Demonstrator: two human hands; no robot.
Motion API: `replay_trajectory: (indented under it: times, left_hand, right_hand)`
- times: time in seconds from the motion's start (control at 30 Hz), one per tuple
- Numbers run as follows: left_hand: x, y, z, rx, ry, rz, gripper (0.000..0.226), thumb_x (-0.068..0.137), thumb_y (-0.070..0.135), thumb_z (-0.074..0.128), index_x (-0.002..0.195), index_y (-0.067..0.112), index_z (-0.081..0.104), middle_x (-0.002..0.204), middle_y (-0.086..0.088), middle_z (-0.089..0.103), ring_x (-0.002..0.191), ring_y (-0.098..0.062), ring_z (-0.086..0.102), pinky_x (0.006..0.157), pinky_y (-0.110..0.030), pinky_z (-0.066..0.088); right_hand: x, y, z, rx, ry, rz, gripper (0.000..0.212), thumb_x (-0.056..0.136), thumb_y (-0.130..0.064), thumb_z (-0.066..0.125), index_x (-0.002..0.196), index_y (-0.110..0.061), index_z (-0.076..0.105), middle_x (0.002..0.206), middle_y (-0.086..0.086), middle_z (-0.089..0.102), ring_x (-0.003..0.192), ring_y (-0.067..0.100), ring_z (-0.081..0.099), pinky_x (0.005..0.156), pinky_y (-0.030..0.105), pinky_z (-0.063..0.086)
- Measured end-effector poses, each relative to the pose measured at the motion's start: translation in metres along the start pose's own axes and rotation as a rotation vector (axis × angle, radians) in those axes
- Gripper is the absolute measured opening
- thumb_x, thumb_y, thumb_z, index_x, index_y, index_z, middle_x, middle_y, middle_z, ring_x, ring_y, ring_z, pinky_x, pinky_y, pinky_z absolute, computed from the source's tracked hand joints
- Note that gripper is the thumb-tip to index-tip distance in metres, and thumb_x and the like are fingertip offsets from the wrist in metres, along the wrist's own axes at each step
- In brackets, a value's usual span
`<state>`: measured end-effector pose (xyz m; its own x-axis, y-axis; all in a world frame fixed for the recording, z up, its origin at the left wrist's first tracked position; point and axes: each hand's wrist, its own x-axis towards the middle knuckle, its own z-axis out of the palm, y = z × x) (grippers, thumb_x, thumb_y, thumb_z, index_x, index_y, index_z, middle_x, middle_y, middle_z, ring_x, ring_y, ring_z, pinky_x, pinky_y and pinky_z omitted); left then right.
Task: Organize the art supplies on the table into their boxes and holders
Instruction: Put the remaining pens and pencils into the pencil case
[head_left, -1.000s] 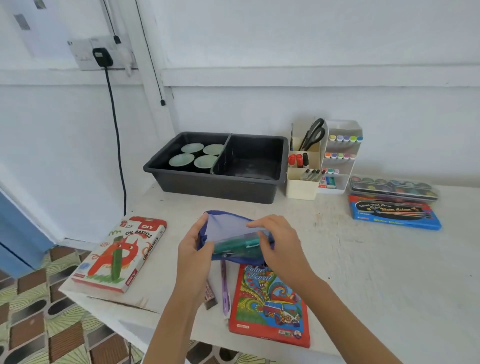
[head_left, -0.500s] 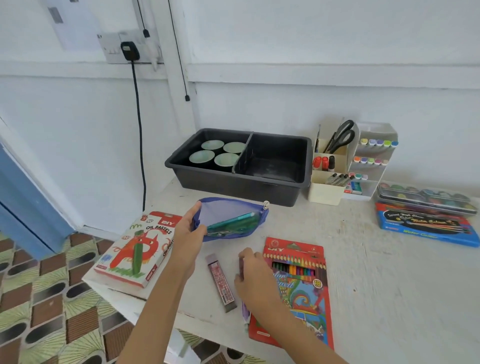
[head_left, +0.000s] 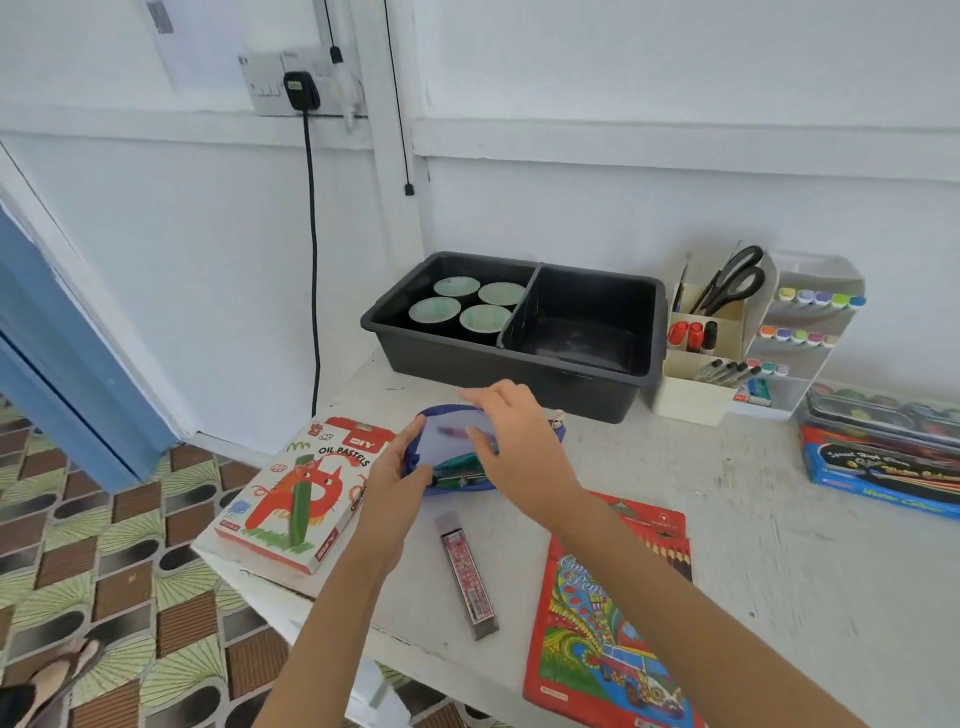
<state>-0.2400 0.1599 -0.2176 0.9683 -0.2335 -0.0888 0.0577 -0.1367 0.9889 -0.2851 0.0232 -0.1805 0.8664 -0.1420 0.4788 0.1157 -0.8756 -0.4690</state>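
Two bare hands work at a blue-edged pencil pouch (head_left: 441, 444) lying on a white bench (head_left: 779, 519), just in front of a black tray (head_left: 597, 397). The left hand (head_left: 400, 467) pinches the pouch's left end, thumb on the rim, spreading its mouth; the right hand (head_left: 514, 447) reaches over the mouth with fingers mostly straight; a blurred pink-purple pen (head_left: 451, 431) shows by its thumb, and whether that hand grips it cannot be told. The pouch looks light, soft and floppy, likely to sag shut unless held; the firmer zip rim seems the best hold. Its long axis runs left to right across the bench, mouth facing up; a green pen (head_left: 460, 462) inside lies along that axis. A slim lead case (head_left: 467, 582) lies nearer, pointing away from the person.
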Motion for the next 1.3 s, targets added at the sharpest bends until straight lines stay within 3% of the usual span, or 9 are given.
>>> replay_trajectory:
  times: [0.13, 0.3, 0.47, 0.6, 0.67, 0.8, 1.0, 1.1, 1.3]
  left_hand:
    - [0.0, -0.001, -0.002, -0.022, -0.018, -0.002, 0.053, 0.093, -0.005, 0.048, 0.137, 0.024, 0.043, 0.124, 0.004, 0.049, 0.104, -0.01, 0.053, 0.063, -0.011, 0.051]
    - [0.001, -0.001, -0.001, -0.001, -0.026, 0.017, 0.052, 0.094, -0.004, 0.046, 0.139, 0.024, 0.042, 0.122, 0.007, 0.048, 0.098, -0.004, 0.052, 0.062, -0.008, 0.049]
    - [0.001, 0.001, -0.001, 0.021, -0.032, 0.019, 0.052, 0.094, -0.003, 0.046, 0.138, 0.023, 0.042, 0.119, 0.008, 0.045, 0.094, -0.006, 0.051, 0.057, -0.005, 0.048]
    - [0.004, -0.002, -0.006, 0.036, -0.049, -0.01, 0.053, 0.094, -0.002, 0.048, 0.138, 0.026, 0.043, 0.127, 0.005, 0.047, 0.106, -0.012, 0.05, 0.062, -0.011, 0.051]
    - [0.006, -0.005, -0.008, -0.001, -0.07, -0.027, 0.054, 0.093, -0.003, 0.049, 0.138, 0.027, 0.044, 0.131, 0.002, 0.05, 0.11, -0.015, 0.053, 0.069, -0.016, 0.053]
    - [-0.001, -0.003, -0.008, 0.078, -0.041, -0.007, 0.05, 0.093, 0.001, 0.051, 0.135, 0.028, 0.046, 0.125, 0.003, 0.054, 0.105, -0.014, 0.054, 0.066, -0.012, 0.044]
    - [-0.012, -0.01, -0.016, -0.004, -0.116, -0.039, 0.055, 0.091, -0.006, 0.05, 0.134, 0.028, 0.049, 0.124, 0.007, 0.059, 0.108, -0.011, 0.057, 0.068, -0.016, 0.05]
    - [-0.02, -0.006, -0.018, -0.005, -0.128, -0.011, 0.052, 0.091, -0.009, 0.047, 0.126, 0.029, 0.052, 0.114, 0.012, 0.06, 0.104, -0.008, 0.058, 0.065, -0.012, 0.051]
    - [-0.024, -0.006, -0.027, 0.001, -0.149, -0.022, 0.054, 0.088, -0.012, 0.044, 0.118, 0.032, 0.056, 0.121, 0.002, 0.058, 0.112, -0.014, 0.055, 0.067, -0.014, 0.05]
  right_hand:
    - [-0.042, -0.01, 0.015, 0.137, 0.107, 0.068, 0.008, 0.087, -0.009, 0.055, 0.093, -0.014, 0.059, 0.092, -0.001, 0.056, 0.076, 0.013, 0.054, 0.061, 0.029, 0.052]
    - [-0.088, -0.025, 0.038, -0.088, -0.325, 0.267, 0.035, 0.094, -0.035, 0.047, 0.124, -0.017, 0.042, 0.119, 0.002, 0.044, 0.112, 0.019, 0.043, 0.083, 0.027, 0.042]
    - [-0.094, -0.029, 0.038, -0.044, -0.378, 0.412, 0.047, 0.089, -0.023, 0.054, 0.132, -0.018, 0.036, 0.123, 0.004, 0.044, 0.115, 0.019, 0.042, 0.089, 0.026, 0.039]
    - [-0.088, -0.025, 0.018, 0.372, -0.296, 0.61, 0.04, 0.076, -0.021, 0.069, 0.115, -0.016, 0.062, 0.094, -0.001, 0.06, 0.073, 0.006, 0.057, 0.059, 0.016, 0.046]
    - [-0.077, -0.023, 0.004, 0.511, -0.231, 0.577, 0.026, 0.077, -0.014, 0.07, 0.102, -0.02, 0.068, 0.084, -0.005, 0.061, 0.065, 0.003, 0.054, 0.052, 0.011, 0.044]
    - [-0.044, -0.016, -0.013, 0.611, -0.067, 0.423, 0.02, 0.082, -0.01, 0.07, 0.1, -0.019, 0.068, 0.087, -0.008, 0.068, 0.077, 0.005, 0.062, 0.067, 0.014, 0.05]
    - [-0.016, -0.003, -0.005, 0.275, -0.083, 0.295, 0.023, 0.089, -0.016, 0.063, 0.111, -0.015, 0.07, 0.104, 0.001, 0.07, 0.093, 0.014, 0.062, 0.081, 0.029, 0.052]
    - [-0.014, -0.009, 0.0, 0.385, -0.017, 0.247, 0.021, 0.088, -0.009, 0.063, 0.106, -0.013, 0.072, 0.103, 0.004, 0.07, 0.086, 0.011, 0.061, 0.075, 0.015, 0.047]
    - [-0.021, -0.003, 0.003, 0.393, 0.003, 0.055, 0.018, 0.086, -0.003, 0.062, 0.097, -0.011, 0.074, 0.096, 0.003, 0.071, 0.087, 0.006, 0.059, 0.081, 0.015, 0.047]
